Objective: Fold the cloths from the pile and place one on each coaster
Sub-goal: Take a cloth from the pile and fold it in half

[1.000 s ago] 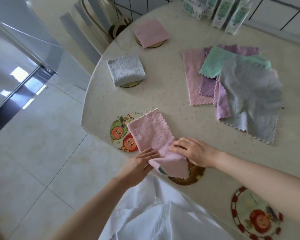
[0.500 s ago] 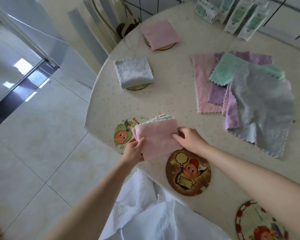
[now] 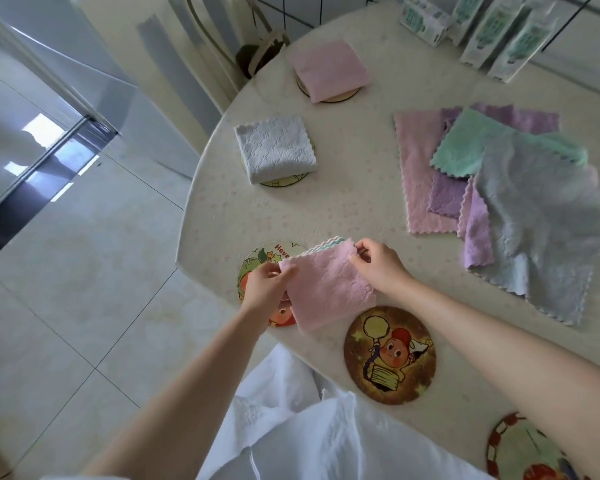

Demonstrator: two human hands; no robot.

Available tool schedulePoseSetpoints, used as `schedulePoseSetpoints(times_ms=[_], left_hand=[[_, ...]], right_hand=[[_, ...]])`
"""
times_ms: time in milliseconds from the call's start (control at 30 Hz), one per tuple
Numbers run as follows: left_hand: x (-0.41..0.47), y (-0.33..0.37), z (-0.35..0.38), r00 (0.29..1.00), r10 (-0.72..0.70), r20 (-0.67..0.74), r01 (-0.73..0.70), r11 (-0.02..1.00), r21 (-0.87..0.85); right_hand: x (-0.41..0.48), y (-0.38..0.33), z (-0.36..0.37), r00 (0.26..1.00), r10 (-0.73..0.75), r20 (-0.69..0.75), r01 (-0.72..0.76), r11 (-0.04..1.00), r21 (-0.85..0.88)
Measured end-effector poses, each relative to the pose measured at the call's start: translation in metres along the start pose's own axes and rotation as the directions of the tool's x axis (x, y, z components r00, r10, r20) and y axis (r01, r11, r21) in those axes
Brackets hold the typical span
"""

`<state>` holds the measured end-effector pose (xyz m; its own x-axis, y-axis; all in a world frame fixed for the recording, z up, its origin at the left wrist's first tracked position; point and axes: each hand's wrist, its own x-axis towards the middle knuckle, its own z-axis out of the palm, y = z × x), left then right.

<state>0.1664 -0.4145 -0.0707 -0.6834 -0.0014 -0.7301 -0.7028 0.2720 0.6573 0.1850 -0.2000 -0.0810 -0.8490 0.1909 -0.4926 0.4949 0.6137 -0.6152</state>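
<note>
A folded pink cloth (image 3: 328, 292) with a green edge is held just above the table's near-left rim. My left hand (image 3: 265, 287) pinches its left corner and my right hand (image 3: 381, 268) pinches its far right corner. Partly under it and my left hand lies a green cartoon coaster (image 3: 271, 254). A brown cartoon coaster (image 3: 389, 355) lies bare to the right, and a red-rimmed coaster (image 3: 520, 452) sits at the bottom right. A folded white cloth (image 3: 276, 147) and a folded pink cloth (image 3: 329, 69) each cover a coaster farther back. The pile of flat cloths (image 3: 520, 195) lies at the right.
Several white and green cartons (image 3: 492, 32) stand at the table's far edge. The round pale table (image 3: 343, 209) drops off to a tiled floor (image 3: 84, 289) on the left. A chair back (image 3: 201, 36) stands beyond the table. White clothing fills the bottom centre.
The pink cloth has been folded over once more into a small square and lifted off the brown coaster. Both hands have carried it left and farther back, towards the green coaster.
</note>
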Motion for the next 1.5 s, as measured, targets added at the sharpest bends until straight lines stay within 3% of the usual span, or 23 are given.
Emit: schedulePoseSetpoints(times_ms=[267, 467, 833, 1167, 1367, 1500], left_hand=[[0.011, -0.013, -0.005, 0.988, 0.023, -0.155, -0.011, 0.997, 0.074], [0.010, -0.010, -0.012, 0.945, 0.155, -0.288, -0.033, 0.921, 0.388], [0.003, -0.006, 0.007, 0.984, 0.057, -0.171, 0.008, 0.934, 0.357], [0.006, 0.002, 0.008, 0.993, -0.042, -0.110, 0.055, 0.992, 0.111], [0.005, 0.013, -0.002, 0.999, -0.024, 0.047, 0.019, 0.995, 0.096], [0.003, 0.020, -0.016, 0.994, 0.011, 0.108, -0.009, 1.000, -0.020]], right_hand=[[0.010, -0.006, 0.008, 0.998, -0.019, -0.057, 0.015, 0.997, -0.075], [0.009, -0.009, 0.013, 0.993, 0.014, -0.115, -0.035, 0.982, -0.183], [-0.040, 0.007, 0.024, 0.988, 0.127, -0.082, -0.143, 0.959, -0.243], [-0.045, 0.011, 0.024, 0.965, 0.232, -0.123, -0.245, 0.964, -0.105], [-0.043, 0.008, 0.016, 0.926, 0.378, 0.004, -0.378, 0.926, -0.011], [-0.042, 0.003, 0.010, 0.915, 0.377, 0.146, -0.404, 0.860, 0.310]])
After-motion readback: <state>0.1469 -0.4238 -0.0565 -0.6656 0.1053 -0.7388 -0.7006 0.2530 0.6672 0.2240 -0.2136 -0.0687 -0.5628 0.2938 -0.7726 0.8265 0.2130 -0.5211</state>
